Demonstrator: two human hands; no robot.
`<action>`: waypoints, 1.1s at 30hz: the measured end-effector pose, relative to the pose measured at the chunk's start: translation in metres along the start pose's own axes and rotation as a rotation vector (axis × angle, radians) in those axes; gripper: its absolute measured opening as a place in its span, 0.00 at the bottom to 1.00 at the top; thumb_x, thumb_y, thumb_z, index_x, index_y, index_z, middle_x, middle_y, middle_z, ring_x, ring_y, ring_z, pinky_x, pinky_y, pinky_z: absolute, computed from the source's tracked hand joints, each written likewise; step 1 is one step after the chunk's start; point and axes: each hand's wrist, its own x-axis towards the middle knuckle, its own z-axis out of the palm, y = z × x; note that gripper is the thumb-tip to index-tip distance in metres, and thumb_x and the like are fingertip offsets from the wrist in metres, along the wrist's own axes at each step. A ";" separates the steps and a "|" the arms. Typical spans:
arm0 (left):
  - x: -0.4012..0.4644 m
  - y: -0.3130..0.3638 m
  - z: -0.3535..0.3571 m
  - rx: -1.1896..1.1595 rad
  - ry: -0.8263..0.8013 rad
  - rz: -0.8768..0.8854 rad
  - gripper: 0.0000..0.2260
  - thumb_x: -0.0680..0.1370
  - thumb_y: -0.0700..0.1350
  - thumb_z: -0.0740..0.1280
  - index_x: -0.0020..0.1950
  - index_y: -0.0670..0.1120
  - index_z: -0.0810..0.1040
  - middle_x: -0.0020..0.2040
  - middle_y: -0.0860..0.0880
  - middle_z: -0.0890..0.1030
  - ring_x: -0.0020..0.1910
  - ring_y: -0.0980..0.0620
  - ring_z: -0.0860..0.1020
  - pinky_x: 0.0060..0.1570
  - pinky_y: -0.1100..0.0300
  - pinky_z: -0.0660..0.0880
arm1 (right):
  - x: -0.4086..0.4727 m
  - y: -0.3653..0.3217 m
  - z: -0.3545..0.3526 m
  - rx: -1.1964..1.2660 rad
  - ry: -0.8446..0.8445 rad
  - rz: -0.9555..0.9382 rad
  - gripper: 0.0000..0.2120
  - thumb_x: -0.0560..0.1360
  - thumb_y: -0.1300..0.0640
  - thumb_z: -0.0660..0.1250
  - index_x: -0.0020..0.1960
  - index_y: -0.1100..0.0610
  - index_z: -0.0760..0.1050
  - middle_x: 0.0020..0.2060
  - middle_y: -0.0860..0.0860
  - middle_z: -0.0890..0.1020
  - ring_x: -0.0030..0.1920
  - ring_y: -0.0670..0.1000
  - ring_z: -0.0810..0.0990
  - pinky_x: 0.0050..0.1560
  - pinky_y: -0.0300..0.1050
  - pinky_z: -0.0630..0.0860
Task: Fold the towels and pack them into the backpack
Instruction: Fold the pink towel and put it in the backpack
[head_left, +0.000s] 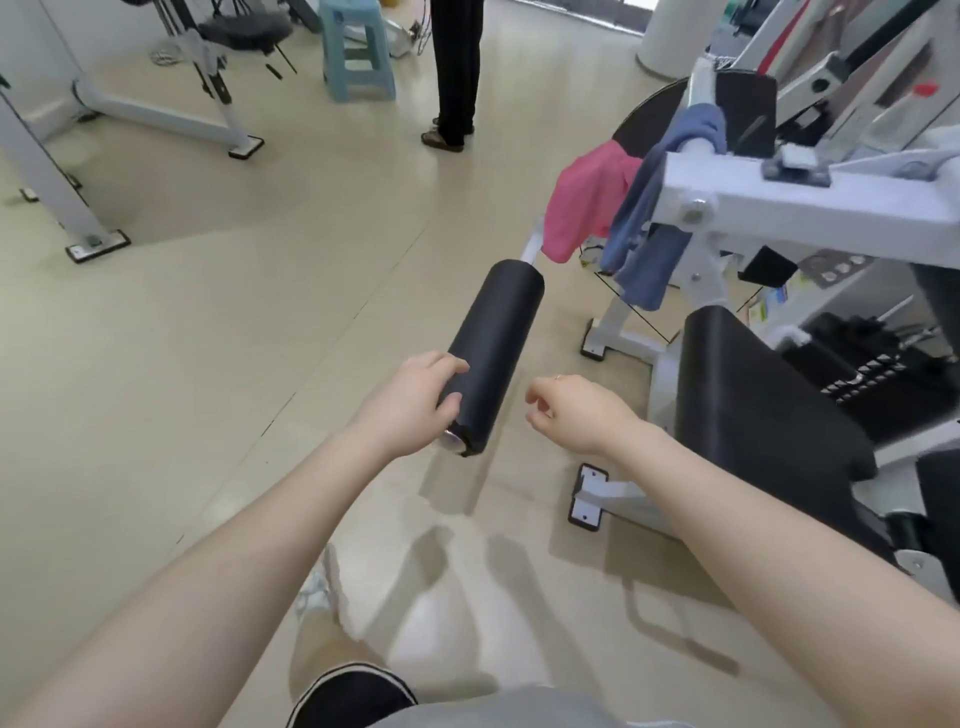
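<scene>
From the head camera, the two towels hang on the white machine, far and to the right. The pink towel (582, 208) is draped over a bar, and the blue towel (649, 223) hangs just beside it on its right, long side pointing down.

The left hand (415, 400) is at the near end of the black roller (493, 353), fingers bent beside it, and it may be touching it. It holds no towel. The right hand (576, 410) hangs in the air, fingers loosely curled, holding nothing.

Both towels are farther off and to the right of the hands. The right hand is nearer them, so it will likely reach first. No backpack can be seen.
</scene>
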 end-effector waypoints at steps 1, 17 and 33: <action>0.018 -0.018 -0.010 -0.001 -0.018 0.012 0.17 0.78 0.42 0.59 0.68 0.45 0.69 0.67 0.48 0.71 0.68 0.48 0.66 0.65 0.57 0.64 | 0.022 -0.007 -0.002 0.012 0.005 0.020 0.13 0.78 0.52 0.56 0.59 0.55 0.71 0.54 0.53 0.77 0.51 0.56 0.76 0.49 0.51 0.76; 0.281 -0.185 -0.156 -0.013 -0.273 0.312 0.16 0.79 0.40 0.59 0.67 0.42 0.69 0.68 0.46 0.70 0.69 0.47 0.66 0.65 0.62 0.59 | 0.271 -0.078 -0.069 0.314 0.111 0.499 0.11 0.78 0.54 0.56 0.56 0.56 0.72 0.52 0.51 0.76 0.49 0.52 0.73 0.49 0.48 0.74; 0.605 -0.102 -0.145 -0.005 -0.386 0.546 0.17 0.79 0.40 0.58 0.68 0.43 0.67 0.72 0.49 0.62 0.62 0.48 0.70 0.52 0.68 0.61 | 0.456 0.132 -0.182 0.537 0.386 0.822 0.12 0.76 0.57 0.59 0.57 0.62 0.72 0.54 0.56 0.76 0.52 0.57 0.76 0.53 0.52 0.74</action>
